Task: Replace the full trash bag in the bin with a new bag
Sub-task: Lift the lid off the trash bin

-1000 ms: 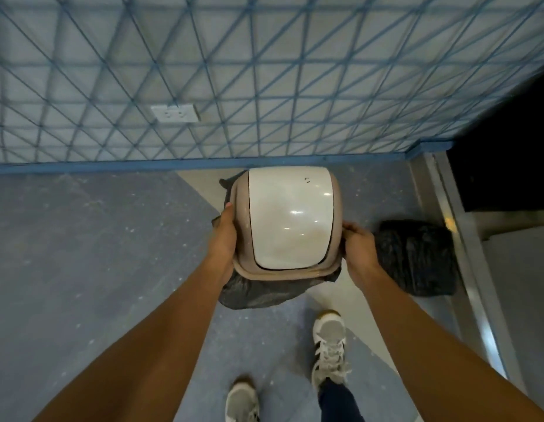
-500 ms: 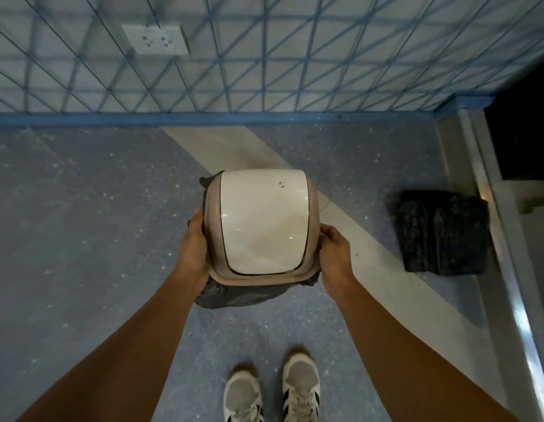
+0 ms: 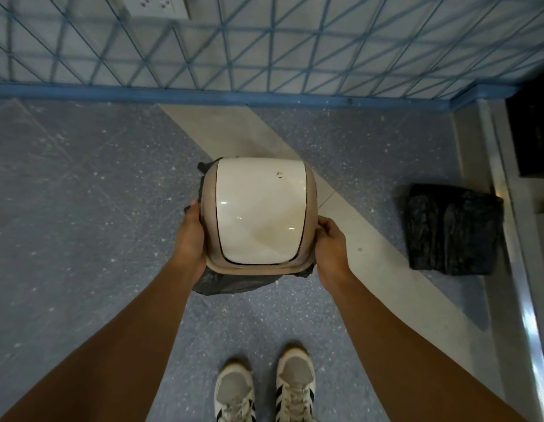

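Both hands grip the bin (image 3: 258,214) by opposite sides: left hand (image 3: 190,236) and right hand (image 3: 331,245) curl around the lid rim (likely for lifting it off). Bin is mid-floor; folded black bag (image 3: 453,229) lies by the right edge.

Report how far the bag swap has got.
Done: nothing visible yet; the lid is on the bin and the old black bag hangs out beneath its rim. In hand: left hand and right hand grip the lid's sides. Left: lift the lid, pull the bag, fit a new one; a folded black bundle lies on the floor.
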### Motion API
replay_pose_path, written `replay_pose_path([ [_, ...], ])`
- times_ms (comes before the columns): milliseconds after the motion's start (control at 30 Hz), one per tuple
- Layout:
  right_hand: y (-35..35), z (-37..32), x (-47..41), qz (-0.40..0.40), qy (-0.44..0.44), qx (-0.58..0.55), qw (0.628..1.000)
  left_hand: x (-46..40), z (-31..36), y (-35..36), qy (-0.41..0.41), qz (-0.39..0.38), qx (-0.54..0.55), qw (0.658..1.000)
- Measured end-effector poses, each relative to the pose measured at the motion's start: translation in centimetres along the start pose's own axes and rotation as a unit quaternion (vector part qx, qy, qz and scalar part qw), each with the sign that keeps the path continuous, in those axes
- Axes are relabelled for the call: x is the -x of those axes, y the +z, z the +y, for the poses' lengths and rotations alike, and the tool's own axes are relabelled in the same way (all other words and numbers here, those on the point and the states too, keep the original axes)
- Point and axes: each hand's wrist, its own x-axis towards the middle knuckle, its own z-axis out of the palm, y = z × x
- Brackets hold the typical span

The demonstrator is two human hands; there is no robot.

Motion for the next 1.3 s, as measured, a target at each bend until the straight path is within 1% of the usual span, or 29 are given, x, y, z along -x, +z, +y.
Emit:
replay_pose_path([
  [100,0.3,0.2,0.4,0.001,-0.004,0.002,1.000,-0.3,-0.8,-0.3,0.004,0.034,-0.006,0.999],
  [200,0.1,0.1,0.6,-0.004,-0.001,0.035,0.999,-0.3,-1.0,-0.5,0.009,0.069,-0.041,0.997],
  [233,-0.1,-0.1,0.7,-0.006,0.006,0.049,0.999,-0.2,-0.8,-0.6,0.007,0.070,-0.047,0.996],
  [367,-1.5,-1.3,1.4,-0.002,0.032,0.100,0.994,0.6,1.0,-1.2,0.006,0.043,-0.050,0.998],
  [500,-2.0,-3.6,2.1,0.008,0.010,0.100,0.995,2.2,3.0,-0.9,0.017,0.012,-0.054,0.998],
  [567,-1.5,-5.2,2.1,0.008,-0.018,0.098,0.995,2.9,4.3,-0.1,0.041,0.003,-0.070,0.997],
  [633,-0.8,-6.6,2.0,-0.008,-0.053,0.122,0.991,3.3,5.3,0.8,0.081,0.005,-0.104,0.991],
  [700,0.2,-7.7,2.1,-0.042,-0.067,0.128,0.989,3.5,5.9,1.5,0.105,0.001,-0.124,0.987],
  [833,1.6,-8.4,2.2,-0.112,-0.078,0.123,0.983,3.1,5.9,2.1,0.075,-0.008,-0.156,0.985],
  [900,2.1,-8.3,2.3,-0.126,-0.072,0.125,0.982,3.2,5.6,2.2,0.075,-0.016,-0.176,0.981],
  [1000,2.5,-7.9,2.4,-0.111,-0.077,0.126,0.983,3.5,4.9,2.5,0.102,-0.025,-0.167,0.980],
  [1167,2.8,-7.4,2.8,-0.078,-0.093,0.128,0.984,3.8,4.1,2.8,0.127,0.011,-0.155,0.980],
  [1300,2.9,-7.8,3.3,-0.071,-0.101,0.138,0.983,4.3,4.3,2.9,0.139,0.019,-0.149,0.979],
])
